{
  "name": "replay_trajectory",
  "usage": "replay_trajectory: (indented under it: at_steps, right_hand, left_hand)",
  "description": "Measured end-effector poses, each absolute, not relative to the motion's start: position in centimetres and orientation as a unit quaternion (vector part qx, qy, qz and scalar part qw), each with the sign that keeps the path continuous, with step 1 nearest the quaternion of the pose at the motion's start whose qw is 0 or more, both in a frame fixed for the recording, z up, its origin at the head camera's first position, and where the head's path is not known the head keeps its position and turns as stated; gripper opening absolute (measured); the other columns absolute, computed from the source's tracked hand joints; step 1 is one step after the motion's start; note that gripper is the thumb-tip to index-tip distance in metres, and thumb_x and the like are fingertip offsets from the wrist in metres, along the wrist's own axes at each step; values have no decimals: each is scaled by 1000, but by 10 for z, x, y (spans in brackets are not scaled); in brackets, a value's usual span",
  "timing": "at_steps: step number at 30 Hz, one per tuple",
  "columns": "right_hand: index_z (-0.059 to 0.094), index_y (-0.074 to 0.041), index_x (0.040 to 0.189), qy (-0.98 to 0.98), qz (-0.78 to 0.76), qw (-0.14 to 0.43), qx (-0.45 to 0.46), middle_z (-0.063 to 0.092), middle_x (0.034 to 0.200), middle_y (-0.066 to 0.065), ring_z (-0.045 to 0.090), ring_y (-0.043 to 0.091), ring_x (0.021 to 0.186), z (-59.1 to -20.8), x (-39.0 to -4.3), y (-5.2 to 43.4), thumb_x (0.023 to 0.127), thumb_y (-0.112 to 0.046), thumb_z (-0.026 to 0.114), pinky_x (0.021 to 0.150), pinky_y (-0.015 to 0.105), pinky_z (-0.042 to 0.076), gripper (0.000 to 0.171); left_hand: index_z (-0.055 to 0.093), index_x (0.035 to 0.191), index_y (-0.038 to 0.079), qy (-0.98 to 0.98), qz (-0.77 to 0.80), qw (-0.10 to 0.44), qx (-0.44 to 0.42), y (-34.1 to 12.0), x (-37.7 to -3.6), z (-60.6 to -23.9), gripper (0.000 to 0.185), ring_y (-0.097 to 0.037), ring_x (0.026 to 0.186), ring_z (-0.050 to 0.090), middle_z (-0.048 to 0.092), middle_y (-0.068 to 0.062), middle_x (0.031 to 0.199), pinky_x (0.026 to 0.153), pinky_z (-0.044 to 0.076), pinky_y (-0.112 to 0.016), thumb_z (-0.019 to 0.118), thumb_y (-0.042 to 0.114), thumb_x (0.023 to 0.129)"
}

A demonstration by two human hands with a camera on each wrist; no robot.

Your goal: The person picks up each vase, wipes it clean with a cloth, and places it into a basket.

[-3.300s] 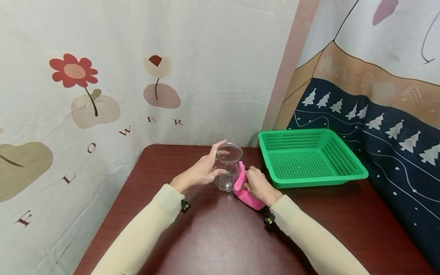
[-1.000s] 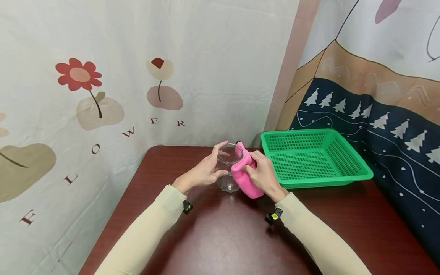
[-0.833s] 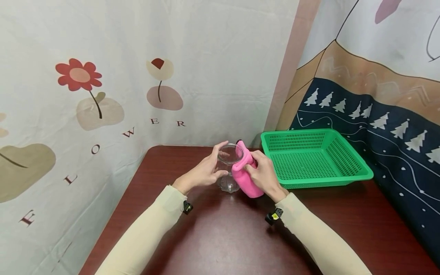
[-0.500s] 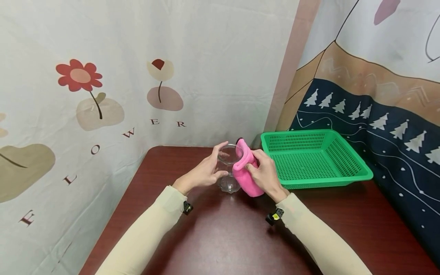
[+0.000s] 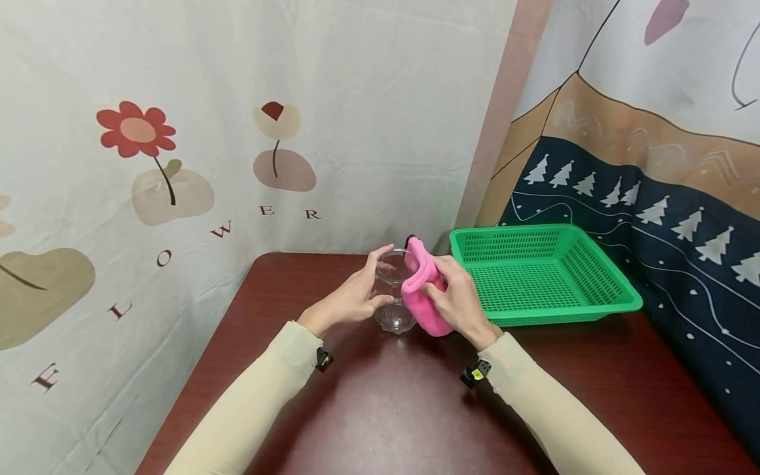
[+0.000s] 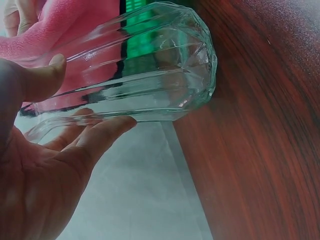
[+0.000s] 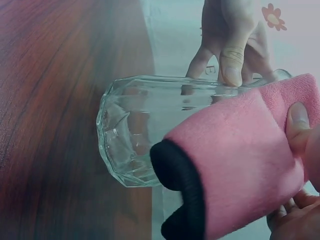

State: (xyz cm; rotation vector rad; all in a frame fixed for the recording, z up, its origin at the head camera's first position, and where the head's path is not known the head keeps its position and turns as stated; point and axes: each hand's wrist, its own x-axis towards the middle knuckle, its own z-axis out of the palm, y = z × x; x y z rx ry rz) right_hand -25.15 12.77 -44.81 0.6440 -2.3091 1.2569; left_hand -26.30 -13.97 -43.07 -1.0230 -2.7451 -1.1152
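A clear glass vase (image 5: 396,320) with a round rim and faceted sides stands upright on the table. My left hand (image 5: 349,297) holds it from the left, thumb on the near side and fingers round the back, as the left wrist view also shows. Pinched in my right hand (image 5: 458,298) is a pink cloth (image 5: 425,309) with a black edge, folded over and held along the vase's right side near the rim. In the right wrist view the cloth (image 7: 235,165) covers part of the glass, and its black edge hangs toward the vase's base.
A green plastic basket (image 5: 552,315) with slotted walls sits at the back right, just beyond the right hand. The dark red wooden table (image 5: 380,415) backs onto a printed white curtain (image 5: 368,132), with a navy tree-patterned one (image 5: 594,218) at the right.
My right hand has turned and brought the cloth up the vase's right side, from low by the base to the rim, rising slightly more lately. The left hand keeps its hold.
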Motion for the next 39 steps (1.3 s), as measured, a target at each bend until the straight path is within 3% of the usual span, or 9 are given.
replay_trajectory:
  at_steps: [7,14,20,32,39]
  right_hand:
    - [68,-3,162,-835,458,187,242,70,153,22,69,38,131,-447,-249,124,102,5,82,101,47,59,62]
    - [62,-3,166,-832,459,188,249,66,160,21,67,39,139,-448,-248,123,103,5,81,108,55,59,67]
    - [60,-1,167,-831,460,186,252,63,166,22,66,41,146,-447,-247,121,101,6,81,117,59,58,69]
    - [58,-1,170,-836,460,174,243,68,162,22,73,38,134,-449,-246,117,102,7,78,108,56,62,71]
    - [69,-2,157,-850,445,161,233,76,146,17,73,32,117,-453,-248,117,104,5,76,99,48,62,54]
  left_hand:
    - [11,182,8,-874,-357,7,-328,-139,-261,-429,103,-34,127,73,67,-25,155,94,63,-41,82,4,107]
    - [10,183,8,-876,-356,3,-327,-139,-262,-430,105,-39,127,74,66,-24,157,92,62,-43,82,4,107]
    - [9,183,12,-872,-364,-2,-328,-138,-264,-430,105,-42,138,73,65,-25,158,106,64,-58,82,3,107]
    - [11,182,7,-865,-377,3,-332,-139,-265,-432,104,-42,143,71,66,-27,156,115,61,-64,82,1,106]
    - [12,182,9,-865,-378,4,-330,-139,-265,-434,104,-42,139,72,66,-27,156,111,62,-64,82,1,106]
